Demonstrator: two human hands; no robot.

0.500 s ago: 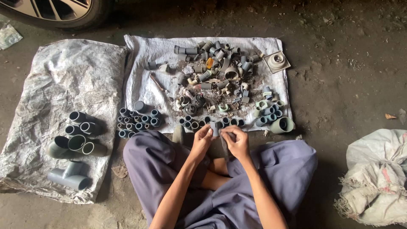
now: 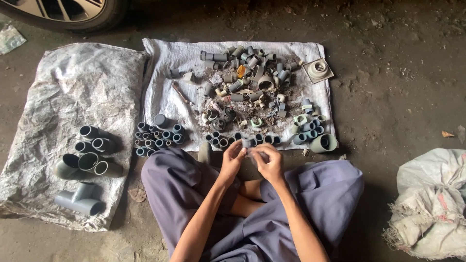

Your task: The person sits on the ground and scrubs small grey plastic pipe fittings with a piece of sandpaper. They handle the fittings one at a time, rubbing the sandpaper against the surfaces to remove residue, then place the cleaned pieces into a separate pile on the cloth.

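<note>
Just above my crossed legs, at the near edge of the white woven sack cloth [image 2: 165, 58], my left hand [image 2: 232, 161] and right hand [image 2: 268, 164] meet around a small grey plastic pipe fitting [image 2: 250, 151]. Both hands pinch it between thumb and fingertips, the left from one side and the right from the other. Most of the piece is hidden behind my fingers, so I cannot tell its exact shape.

Some sorting looks done. A tight cluster of small grey sockets [image 2: 158, 136] stands on end at the cloth's near left corner, a short row of small grey couplers [image 2: 228, 139] sits just beyond my hands, and a group of pale blue-grey fittings [image 2: 308, 127] with one wide grey reducer [image 2: 324, 143] lies near right. On the crumpled grey plastic sheet [image 2: 73, 82] to the left rest the large grey elbows and tees [image 2: 90, 162], well apart from the small parts.

Much is left, I judge: the loose heap of mixed grey fittings and debris [image 2: 245, 77] across the far half of the cloth is unsorted, with a square cream floor drain cover [image 2: 318, 70] at its far right corner.
</note>
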